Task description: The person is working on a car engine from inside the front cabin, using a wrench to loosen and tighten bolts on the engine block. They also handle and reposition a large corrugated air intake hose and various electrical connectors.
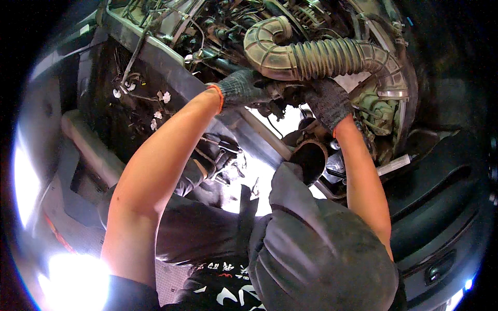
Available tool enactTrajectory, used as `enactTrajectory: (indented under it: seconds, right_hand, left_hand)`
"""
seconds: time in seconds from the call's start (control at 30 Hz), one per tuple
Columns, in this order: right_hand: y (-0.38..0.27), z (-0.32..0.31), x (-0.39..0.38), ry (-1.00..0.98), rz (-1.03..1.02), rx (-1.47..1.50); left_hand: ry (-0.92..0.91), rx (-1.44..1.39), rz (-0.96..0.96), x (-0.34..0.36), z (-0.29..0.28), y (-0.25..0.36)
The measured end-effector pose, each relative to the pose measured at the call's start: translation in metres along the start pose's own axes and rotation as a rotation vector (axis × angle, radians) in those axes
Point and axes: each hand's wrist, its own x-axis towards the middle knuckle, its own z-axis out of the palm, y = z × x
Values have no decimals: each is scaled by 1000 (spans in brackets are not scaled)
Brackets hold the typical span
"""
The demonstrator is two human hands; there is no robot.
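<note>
Both hands wear dark knit gloves with orange cuffs and reach into an open vehicle engine bay. My left hand [241, 90] is closed on the left end of a dark, grimy mechanical part [287, 94], whose exact kind I cannot make out. My right hand [329, 102] grips the same part's right end, its fingertips partly hidden. Just above the part curves a large, dusty corrugated air hose [327, 57]. A bright gap opens below the part, and a round dark duct opening [309, 160] lies nearer to me.
A metal frame rail [155, 49] runs diagonally at the left, with loose wiring [136, 57] beside it. A greenish housing [381, 111] stands under the hose's right end. Black trim [436, 181] borders the right side. My bent, dark-trousered knee [321, 249] rises in the foreground.
</note>
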Motion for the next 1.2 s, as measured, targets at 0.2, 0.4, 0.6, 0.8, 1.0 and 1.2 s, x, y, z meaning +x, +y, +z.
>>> enactTrajectory:
  seconds: [0.2, 0.4, 0.6, 0.8, 1.0, 1.2]
  right_hand:
    - [6, 4, 3, -70, -126, -47]
    - [4, 14, 7, 246, -201, 222]
    - [39, -7, 22, -155, -190, -448]
    - [49, -8, 29, 69, -262, -482]
    - [53, -20, -14, 231, 102, -66]
    - [47, -8, -74, 294, 289, 887]
  left_hand:
    - [-84, 53, 109, 0, -23, 15]
    - [-267, -342, -92, 12, -9, -24]
    - [-341, -247, -139, 6, -10, 14]
    - [-245, -235, -58, 8, -9, 15]
    - [-139, -238, -158, 5, -19, 28]
    - [84, -308, 110, 12, 1, 27]
